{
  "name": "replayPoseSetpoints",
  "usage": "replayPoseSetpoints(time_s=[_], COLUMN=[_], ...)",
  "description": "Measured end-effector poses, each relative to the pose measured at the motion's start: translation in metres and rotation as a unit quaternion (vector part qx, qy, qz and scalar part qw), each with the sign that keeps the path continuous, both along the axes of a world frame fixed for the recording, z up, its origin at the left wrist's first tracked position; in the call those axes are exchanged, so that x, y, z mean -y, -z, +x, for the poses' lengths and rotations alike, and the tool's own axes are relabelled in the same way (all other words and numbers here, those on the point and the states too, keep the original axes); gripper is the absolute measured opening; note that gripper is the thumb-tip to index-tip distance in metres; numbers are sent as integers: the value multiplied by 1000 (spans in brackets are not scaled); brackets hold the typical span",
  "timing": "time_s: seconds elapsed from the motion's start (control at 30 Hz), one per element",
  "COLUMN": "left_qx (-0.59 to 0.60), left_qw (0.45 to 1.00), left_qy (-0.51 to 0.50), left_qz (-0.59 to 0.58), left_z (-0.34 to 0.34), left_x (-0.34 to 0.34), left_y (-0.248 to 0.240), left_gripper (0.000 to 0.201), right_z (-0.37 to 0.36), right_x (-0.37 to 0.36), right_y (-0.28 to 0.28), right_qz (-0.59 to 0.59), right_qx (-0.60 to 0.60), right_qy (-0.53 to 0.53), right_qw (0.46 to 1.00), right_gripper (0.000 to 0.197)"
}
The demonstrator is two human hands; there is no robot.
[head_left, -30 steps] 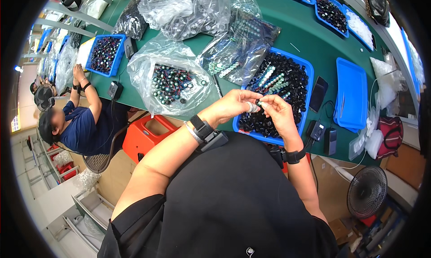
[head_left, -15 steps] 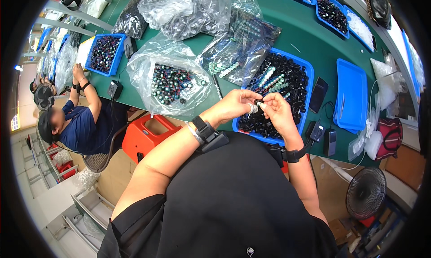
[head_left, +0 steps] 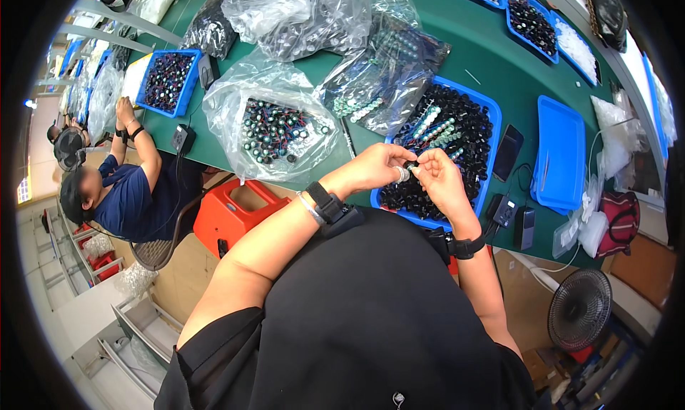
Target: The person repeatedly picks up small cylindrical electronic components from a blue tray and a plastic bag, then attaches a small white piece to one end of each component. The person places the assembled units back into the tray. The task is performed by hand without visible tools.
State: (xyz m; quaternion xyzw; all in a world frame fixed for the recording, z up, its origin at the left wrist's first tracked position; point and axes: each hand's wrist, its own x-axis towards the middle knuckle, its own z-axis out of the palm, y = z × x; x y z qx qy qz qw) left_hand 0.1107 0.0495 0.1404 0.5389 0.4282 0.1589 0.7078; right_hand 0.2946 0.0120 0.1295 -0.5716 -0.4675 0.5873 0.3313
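Both of my hands meet over the near part of a blue tray (head_left: 497, 125) filled with small black round caps (head_left: 472, 118). My left hand (head_left: 378, 167) pinches a small black part (head_left: 410, 165) between thumb and forefinger. From the other side my right hand (head_left: 440, 176) closes its fingertips on the same part; most of it is hidden by the fingers. On top of the caps, just beyond my hands, lie strips of small pale-green round pieces (head_left: 432, 128) with thin coloured wires.
Left of the tray an open clear bag (head_left: 267, 132) holds wired round pieces. Full plastic bags (head_left: 292, 21) lie behind it. A phone (head_left: 507, 152) and stacked blue trays (head_left: 560, 153) stand right. A co-worker (head_left: 135, 196) sits at left beside a red stool (head_left: 235, 214).
My hands stay nearly in place over the tray. The fingers of my right hand have shifted slightly around the small black part, which now shows less.
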Motion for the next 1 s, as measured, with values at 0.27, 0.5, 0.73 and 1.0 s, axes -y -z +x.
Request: replayPoseSetpoints(time_s=[0.27,0.5,0.73,1.0], left_qx=[17,-63,-27,-206], left_qw=[993,958,906,831], left_qy=[-103,-281,-419,-506], left_qz=[-53,-2,-54,99], left_z=[0,-31,-108,-170], left_x=[6,3,0,0], left_y=[23,37,73,94], left_gripper=[22,20,21,23], right_z=[-5,29,66,79], right_x=[6,2,-19,-24], right_y=[5,32,99,132], right_qz=[-25,-33,-72,-82], right_qx=[-47,-47,84,213], right_qy=[13,133,312,285], right_qw=[999,990,944,931], right_gripper=[17,14,25,35])
